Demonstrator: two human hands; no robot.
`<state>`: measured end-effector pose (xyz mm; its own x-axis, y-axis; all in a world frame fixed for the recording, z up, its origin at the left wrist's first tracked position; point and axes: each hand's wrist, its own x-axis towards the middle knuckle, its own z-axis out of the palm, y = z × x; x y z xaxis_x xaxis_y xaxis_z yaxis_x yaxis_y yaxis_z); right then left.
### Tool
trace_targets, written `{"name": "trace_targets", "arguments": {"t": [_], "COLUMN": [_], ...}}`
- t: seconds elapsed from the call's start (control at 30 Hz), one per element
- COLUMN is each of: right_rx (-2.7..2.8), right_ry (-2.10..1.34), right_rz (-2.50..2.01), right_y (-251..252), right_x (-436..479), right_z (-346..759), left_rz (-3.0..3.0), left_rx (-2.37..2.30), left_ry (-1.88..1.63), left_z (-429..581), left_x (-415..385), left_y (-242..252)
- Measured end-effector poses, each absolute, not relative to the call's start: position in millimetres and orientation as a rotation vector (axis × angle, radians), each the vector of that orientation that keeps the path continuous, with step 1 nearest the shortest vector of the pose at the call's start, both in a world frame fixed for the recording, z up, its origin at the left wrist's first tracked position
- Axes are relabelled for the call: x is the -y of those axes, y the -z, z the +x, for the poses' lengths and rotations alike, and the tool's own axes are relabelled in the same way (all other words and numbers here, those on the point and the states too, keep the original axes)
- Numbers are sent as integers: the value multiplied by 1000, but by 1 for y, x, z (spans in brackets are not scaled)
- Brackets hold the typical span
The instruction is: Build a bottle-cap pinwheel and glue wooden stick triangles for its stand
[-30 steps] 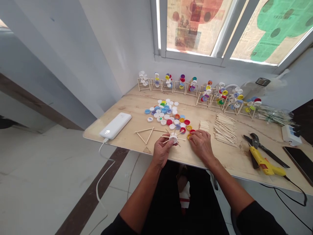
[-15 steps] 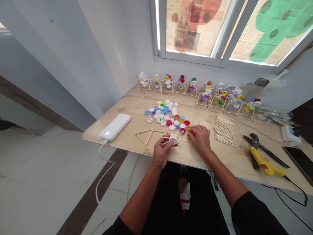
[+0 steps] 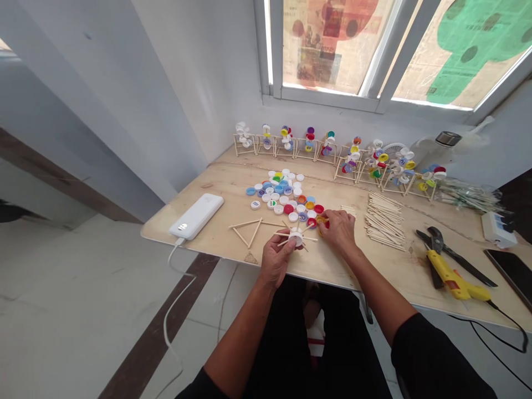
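My left hand (image 3: 276, 259) is closed on a white bottle cap with thin wooden sticks radiating from it (image 3: 296, 238), held just above the near edge of the plywood table (image 3: 374, 266). My right hand (image 3: 338, 230) rests on the table to its right, fingers curled over a yellow cap (image 3: 321, 220) and a red one at the near edge of a pile of coloured bottle caps (image 3: 285, 191). A triangle of glued sticks (image 3: 248, 228) lies to the left of my left hand.
A white power bank (image 3: 197, 215) with its cable sits at the left. A heap of wooden sticks (image 3: 384, 224), black pliers (image 3: 436, 239), a yellow glue gun (image 3: 451, 274) and a phone (image 3: 513, 269) lie on the right. Finished cap-and-stick models (image 3: 332, 149) line the back edge.
My right hand has moved forward and left, from beside the stick bundle onto the yellow and red caps. My left hand has kept hold of the spoked cap.
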<state>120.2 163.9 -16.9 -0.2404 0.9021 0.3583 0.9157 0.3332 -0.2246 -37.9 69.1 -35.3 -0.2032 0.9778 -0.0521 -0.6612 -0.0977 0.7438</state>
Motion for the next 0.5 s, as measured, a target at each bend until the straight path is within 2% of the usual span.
{"name": "trace_targets", "arguments": {"t": [0.33,0.5], "right_rx": [2292,2305], "right_ry": [16,54], "right_rz": [-1363,-1386], "right_y": [14,12], "right_x": [-158,-158], "right_z": [116,111], "left_rz": [573,574], "left_rx": [-783,-791], "left_ry": [-1638,-1640], "left_z": [-38,-38], "left_x": [-70,-70], "left_y": [37,37]}}
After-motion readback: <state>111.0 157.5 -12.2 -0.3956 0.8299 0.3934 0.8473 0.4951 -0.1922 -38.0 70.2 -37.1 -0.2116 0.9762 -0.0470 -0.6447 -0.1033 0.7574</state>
